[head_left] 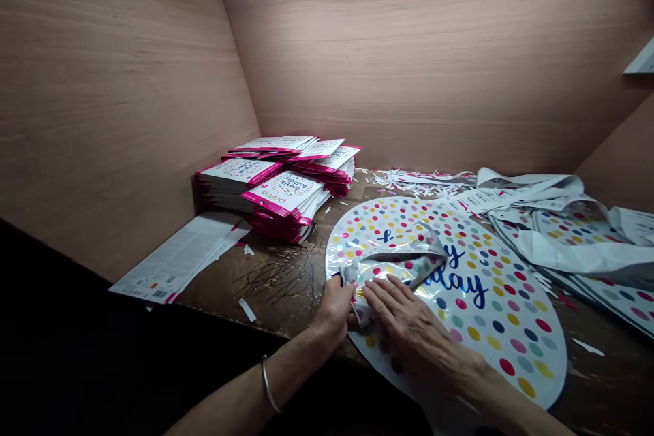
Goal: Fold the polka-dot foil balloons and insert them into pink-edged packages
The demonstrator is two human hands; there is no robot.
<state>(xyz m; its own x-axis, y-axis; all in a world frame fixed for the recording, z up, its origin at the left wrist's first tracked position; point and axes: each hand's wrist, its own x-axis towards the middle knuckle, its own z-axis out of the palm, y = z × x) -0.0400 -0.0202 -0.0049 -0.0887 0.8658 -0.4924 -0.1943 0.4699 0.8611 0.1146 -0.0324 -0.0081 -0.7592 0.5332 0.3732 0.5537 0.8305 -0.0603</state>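
A large round foil balloon (490, 306), white with multicoloured dots and blue birthday lettering, lies across the bench with its near edge folded up and over. My left hand (333, 310) pinches the folded foil at the balloon's left side. My right hand (411, 330) lies flat on the fold, fingers spread, pressing the silvery reverse side down. A metal bangle (266, 381) circles my left wrist. The balloon's lower edge overhangs the front of the bench, and my forearms hide part of it.
Stacks of pink-edged packaged balloons (276, 184) stand at the back left of the scarred wooden bench (276, 279). A printed sheet (178, 257) lies at the left. Paper scraps (413, 182) and a heap of dotted balloons (572, 245) lie to the right, against wood-panelled walls.
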